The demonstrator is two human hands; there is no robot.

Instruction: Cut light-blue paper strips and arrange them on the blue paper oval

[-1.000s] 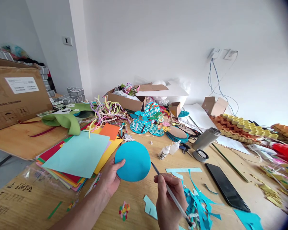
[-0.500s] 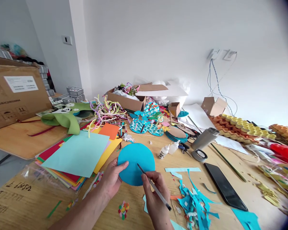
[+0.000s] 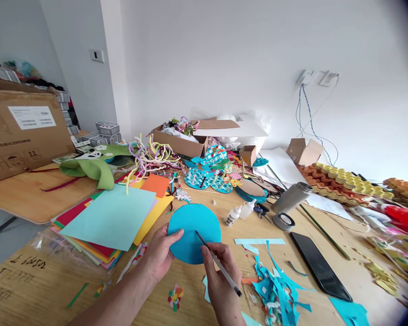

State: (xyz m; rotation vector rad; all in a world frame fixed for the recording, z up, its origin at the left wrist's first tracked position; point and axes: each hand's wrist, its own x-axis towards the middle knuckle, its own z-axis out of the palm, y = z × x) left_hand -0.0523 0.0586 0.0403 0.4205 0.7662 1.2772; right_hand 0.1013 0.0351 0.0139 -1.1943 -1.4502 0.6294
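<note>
A round blue paper disc (image 3: pixel 193 217) is tilted up a little over the wooden table. My left hand (image 3: pixel 159 253) grips its left edge, thumb on top and fingers beneath. A pen (image 3: pixel 224 271) with a clear barrel and dark ends is in my right hand (image 3: pixel 221 276), its tip at about the middle of the disc. The right hand's fingers are closed round the barrel near the disc's lower right edge. No clear mark shows on the disc. Small coloured paper dots (image 3: pixel 175 296) lie on the table between my forearms.
Left of the disc lies a stack of coloured paper (image 3: pixel 112 217). Two glue bottles (image 3: pixel 232 216), a metal flask (image 3: pixel 292 198) and a black phone (image 3: pixel 321 266) are to the right. Blue paper scraps (image 3: pixel 279 290) lie beside my right hand. Decorated blue pieces (image 3: pixel 207 174) stand behind.
The whole view has shifted very slightly. Both hands keep their grips, and the pen tip stays near the middle of the disc.
</note>
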